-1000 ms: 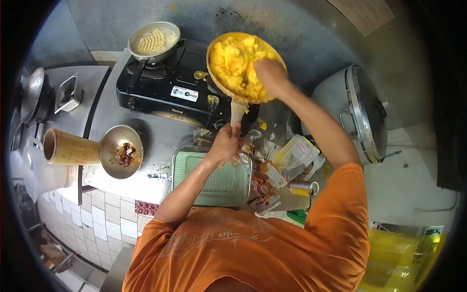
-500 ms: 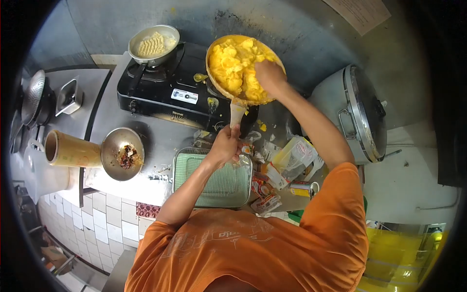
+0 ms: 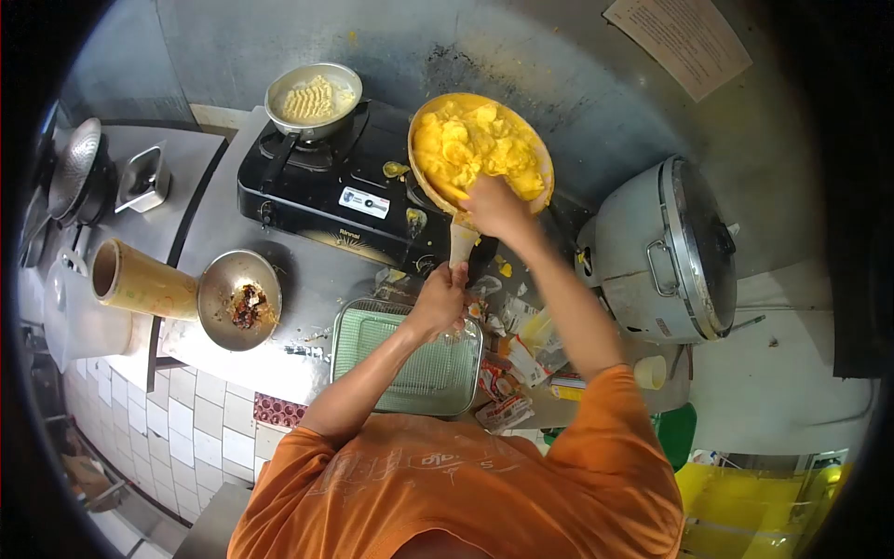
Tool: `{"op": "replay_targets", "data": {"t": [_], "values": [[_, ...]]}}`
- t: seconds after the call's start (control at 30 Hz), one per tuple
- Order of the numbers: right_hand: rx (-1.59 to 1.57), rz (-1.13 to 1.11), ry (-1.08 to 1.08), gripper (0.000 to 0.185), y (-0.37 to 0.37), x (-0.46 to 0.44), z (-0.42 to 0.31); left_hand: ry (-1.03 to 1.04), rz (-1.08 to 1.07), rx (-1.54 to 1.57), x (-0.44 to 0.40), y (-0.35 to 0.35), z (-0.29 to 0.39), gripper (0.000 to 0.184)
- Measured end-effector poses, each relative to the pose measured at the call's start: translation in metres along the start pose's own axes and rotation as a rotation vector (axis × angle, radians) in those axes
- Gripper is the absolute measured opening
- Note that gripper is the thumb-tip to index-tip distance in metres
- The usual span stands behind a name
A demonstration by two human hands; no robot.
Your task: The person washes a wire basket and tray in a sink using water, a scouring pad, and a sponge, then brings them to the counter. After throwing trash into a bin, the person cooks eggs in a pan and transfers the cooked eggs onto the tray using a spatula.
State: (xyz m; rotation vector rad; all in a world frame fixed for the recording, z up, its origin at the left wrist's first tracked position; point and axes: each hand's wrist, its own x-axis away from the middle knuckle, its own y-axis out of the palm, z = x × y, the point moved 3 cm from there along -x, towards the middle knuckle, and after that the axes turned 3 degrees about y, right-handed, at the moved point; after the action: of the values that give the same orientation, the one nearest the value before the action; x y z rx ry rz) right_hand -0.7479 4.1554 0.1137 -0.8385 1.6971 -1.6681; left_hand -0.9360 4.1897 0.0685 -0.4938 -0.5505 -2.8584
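A pan [image 3: 550, 180] with a yellow-smeared rim is heaped with lumpy, bright yellow food [image 3: 477, 142]. It stands tilted over the right side of the black gas stove [image 3: 307, 219]. My left hand [image 3: 440, 300] is closed around the pan's pale handle [image 3: 463, 242]. My right hand [image 3: 496, 207], a little blurred, is closed at the near edge of the yellow food; whatever it grips is hidden. On the left burner sits a small pan [image 3: 276, 110] with a block of instant noodles [image 3: 314, 99] in whitish liquid.
A green-lined wire basket [image 3: 402, 359] lies before the stove, with torn food packets [image 3: 507, 410] beside it. On the left are a metal bowl [image 3: 223, 279] with dark reddish bits and a tan cylinder [image 3: 149, 279]. A large lidded pot [image 3: 643, 252] stands at the right.
My right hand has moved from the right part of the pan toward its near edge by the handle. My left hand keeps its hold. The camera view has shifted slightly.
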Motion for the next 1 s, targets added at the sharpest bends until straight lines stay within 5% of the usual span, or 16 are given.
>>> {"op": "replay_targets", "data": {"t": [0.03,0.07,0.23,0.33,0.4,0.5,0.57,0.67,0.7,0.77,0.83,1.0], "values": [[-0.098,0.106,0.068,0.02,0.016,-0.01,-0.013,0.001,0.014,0.004,0.0,0.002,0.0,0.045],[-0.284,0.088,0.377,0.021,-0.007,-0.012,-0.032,-0.002,0.01,-0.012,-0.002,0.002,-0.002,0.045],[-0.269,0.177,0.414,0.025,-0.01,-0.009,0.026,-0.029,0.004,0.195,0.001,0.003,-0.007,0.046],[-0.127,0.15,0.22,0.025,-0.023,0.016,0.056,-0.026,0.015,0.15,-0.003,-0.002,-0.006,0.045],[-0.678,-0.14,0.607,0.023,-0.048,0.053,0.051,-0.032,0.018,0.166,-0.002,0.0,-0.006,0.046],[-0.676,-0.149,0.693,0.019,-0.03,0.059,0.07,-0.031,0.036,0.141,0.0,-0.001,-0.003,0.046],[-0.366,-0.121,0.56,0.018,-0.016,0.037,0.091,-0.035,0.035,0.106,0.001,0.003,-0.001,0.046],[0.008,-0.082,0.402,0.023,-0.087,0.017,0.091,-0.039,0.007,0.123,0.001,0.0,0.001,0.046],[0.178,-0.239,0.334,0.02,-0.118,0.021,0.079,-0.052,0.009,0.125,0.002,-0.001,0.004,0.046],[0.181,-0.252,0.363,0.021,-0.144,0.043,0.048,-0.044,-0.004,0.032,0.007,0.0,0.011,0.045],[0.404,-0.106,0.119,0.022,-0.136,0.048,0.022,-0.074,-0.007,-0.001,0.007,0.0,0.013,0.046],[0.228,-0.087,0.348,0.021,-0.053,0.041,0.024,-0.105,-0.137,0.217,-0.001,-0.01,-0.003,0.042]]}}
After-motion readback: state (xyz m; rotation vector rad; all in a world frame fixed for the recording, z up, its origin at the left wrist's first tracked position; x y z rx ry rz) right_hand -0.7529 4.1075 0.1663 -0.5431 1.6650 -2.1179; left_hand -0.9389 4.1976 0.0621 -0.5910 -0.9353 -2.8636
